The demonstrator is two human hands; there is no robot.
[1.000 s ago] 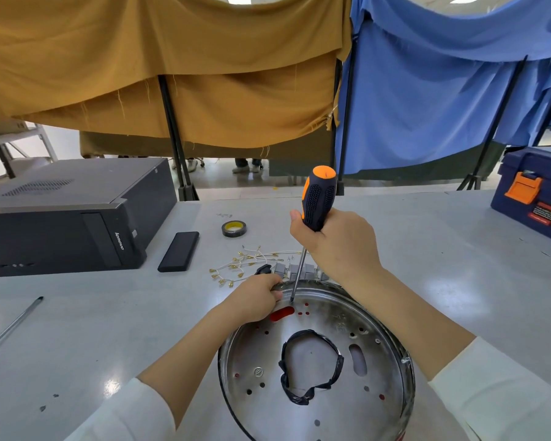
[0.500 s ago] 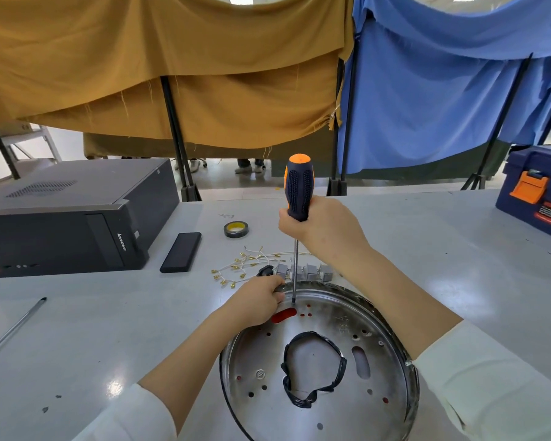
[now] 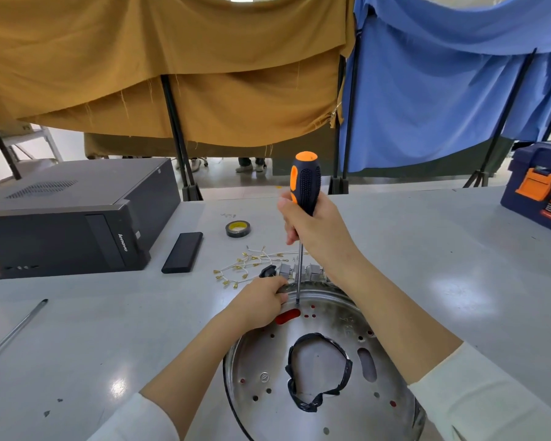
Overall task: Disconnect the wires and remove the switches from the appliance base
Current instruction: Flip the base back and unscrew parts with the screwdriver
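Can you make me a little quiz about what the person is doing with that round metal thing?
1. True or false: the right hand holds the screwdriver upright.
2. What does the left hand grip? A) the tape roll B) the rim of the metal base C) the black computer
3. Fill in: the loose wires lie on the table, just ____ the base.

Key: 1 true. 2 B. 3 beyond, on its far side, beside the grey switches.
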